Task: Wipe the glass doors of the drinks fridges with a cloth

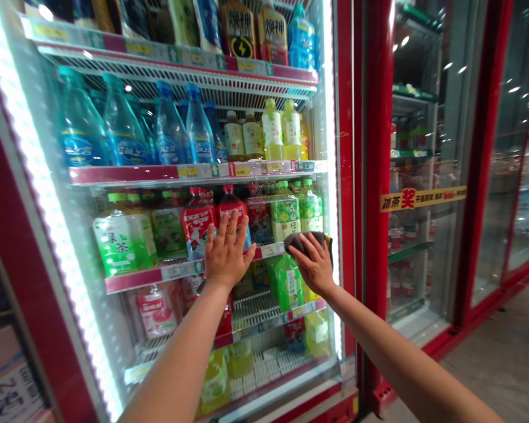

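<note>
Head view: holding a dark grey cloth (pixel 295 241) beneath the fingers of the right hand (pixel 315 261), seemingly pressed to the glass of a red-framed cooler door (pixel 347 176), near its brightly lit side. Leaning the left hand (pixel 227 255) there too, palm flat, fingers splayed, grip released and holding nothing. Best to spread the cloth wide under the fingers, press evenly, and slide it flat in overlapping strokes right up to the frame, without letting bare fingertips smudge the pane. Behind the glass, can read 绿茶 (green tea) on a green-capped bottle (pixel 121 244), 焕神 on amber bottles (pixel 238 26) up top, and 4.00 on a shelf price tag (pixel 241 171). On a yellow strip (pixel 423 199) across the neighbouring cooler (pixel 379 117), can make out 冰茶, a large red 奖 and 666. Cannot read most smaller print, blurred or too tiny.
</note>
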Demonstrator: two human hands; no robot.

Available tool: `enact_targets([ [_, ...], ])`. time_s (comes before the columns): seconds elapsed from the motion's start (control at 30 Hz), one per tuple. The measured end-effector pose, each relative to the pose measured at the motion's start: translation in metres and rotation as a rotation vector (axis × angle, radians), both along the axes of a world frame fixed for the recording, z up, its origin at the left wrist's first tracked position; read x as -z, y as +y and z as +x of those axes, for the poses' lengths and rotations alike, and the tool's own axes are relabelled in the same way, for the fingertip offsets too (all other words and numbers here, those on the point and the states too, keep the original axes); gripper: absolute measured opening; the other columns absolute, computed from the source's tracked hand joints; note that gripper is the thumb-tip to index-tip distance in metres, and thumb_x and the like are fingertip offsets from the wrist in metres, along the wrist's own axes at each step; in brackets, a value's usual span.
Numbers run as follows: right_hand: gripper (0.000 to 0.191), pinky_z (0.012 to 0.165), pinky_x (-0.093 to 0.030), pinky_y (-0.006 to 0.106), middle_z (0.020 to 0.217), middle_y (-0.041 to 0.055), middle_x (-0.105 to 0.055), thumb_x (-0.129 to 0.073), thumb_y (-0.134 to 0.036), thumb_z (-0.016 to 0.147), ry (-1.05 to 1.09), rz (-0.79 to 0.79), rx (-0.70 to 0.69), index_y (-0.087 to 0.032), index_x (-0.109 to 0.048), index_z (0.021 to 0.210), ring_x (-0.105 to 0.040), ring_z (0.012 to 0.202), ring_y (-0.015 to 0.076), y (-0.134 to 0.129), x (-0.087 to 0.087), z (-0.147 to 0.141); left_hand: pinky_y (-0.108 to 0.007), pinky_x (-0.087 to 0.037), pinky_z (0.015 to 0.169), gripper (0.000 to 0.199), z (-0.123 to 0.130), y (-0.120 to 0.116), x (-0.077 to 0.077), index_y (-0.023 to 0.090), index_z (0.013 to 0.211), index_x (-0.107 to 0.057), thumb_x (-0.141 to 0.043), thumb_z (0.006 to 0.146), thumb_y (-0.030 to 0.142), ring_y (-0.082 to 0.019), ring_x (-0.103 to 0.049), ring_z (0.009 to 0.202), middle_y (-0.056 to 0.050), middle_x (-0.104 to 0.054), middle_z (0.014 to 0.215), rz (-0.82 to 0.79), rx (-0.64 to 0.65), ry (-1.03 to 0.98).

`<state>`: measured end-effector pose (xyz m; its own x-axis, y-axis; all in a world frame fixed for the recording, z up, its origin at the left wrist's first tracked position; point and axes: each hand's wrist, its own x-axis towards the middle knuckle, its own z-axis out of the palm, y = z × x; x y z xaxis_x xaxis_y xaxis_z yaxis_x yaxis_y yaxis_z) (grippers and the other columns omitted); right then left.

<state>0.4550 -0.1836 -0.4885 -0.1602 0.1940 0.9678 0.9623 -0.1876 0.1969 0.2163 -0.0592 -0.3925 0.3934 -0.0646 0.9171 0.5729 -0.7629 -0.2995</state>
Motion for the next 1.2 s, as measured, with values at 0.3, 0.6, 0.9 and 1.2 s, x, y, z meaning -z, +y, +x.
enact_targets([
  [0.3, 0.057, 0.118, -0.031, 0.060, 0.161, 0.0069, -0.039, -0.051, -0.020, 0.098, 0.208, 0.151, -0.030, -0.037, -0.043, 0.152, -0.034, 0.150, 0.0314, 0.002, 0.004, 0.004, -0.050, -0.004, 0.128, 0.080, 0.000, -0.001, 0.002, 0.026, 0.162, -0.003, -0.049, 0.098, 0.042, -0.025, -0.011, 0.157, -0.006, -0.011, 0.169, 0.026, -0.047, 0.005],
  [0.6, 0.052, 0.123, -0.024, 0.057, 0.158, 0.0027, -0.045, -0.055, -0.020, 0.097, -0.049, -0.177, -0.092, -0.040, -0.053, 0.144, -0.034, 0.150, 0.0268, -0.009, 0.022, -0.025, -0.049, -0.003, 0.128, 0.081, -0.001, -0.003, 0.003, 0.022, 0.162, -0.006, -0.050, 0.098, 0.043, -0.024, -0.009, 0.157, -0.008, -0.014, 0.169, 0.043, -0.079, 0.008],
  [0.9, 0.055, 0.122, -0.024, 0.061, 0.161, 0.0048, -0.040, -0.053, -0.020, 0.098, 0.118, 0.019, -0.084, -0.038, -0.047, 0.149, -0.029, 0.152, 0.0298, 0.027, 0.000, -0.067, -0.049, -0.004, 0.129, 0.080, -0.002, -0.005, 0.005, 0.023, 0.162, -0.004, -0.049, 0.098, 0.043, -0.025, -0.007, 0.157, -0.007, -0.010, 0.169, 0.014, -0.125, 0.034],
  [1.2, 0.063, 0.120, -0.031, 0.056, 0.161, 0.0041, -0.040, -0.049, -0.012, 0.098, 0.105, 0.015, -0.138, -0.040, -0.040, 0.153, -0.032, 0.151, 0.0286, 0.014, 0.005, -0.051, -0.048, 0.000, 0.129, 0.075, -0.002, -0.005, 0.006, 0.024, 0.161, 0.002, -0.041, 0.102, 0.039, -0.022, -0.001, 0.157, -0.004, -0.003, 0.169, -0.024, -0.174, 0.060],
])
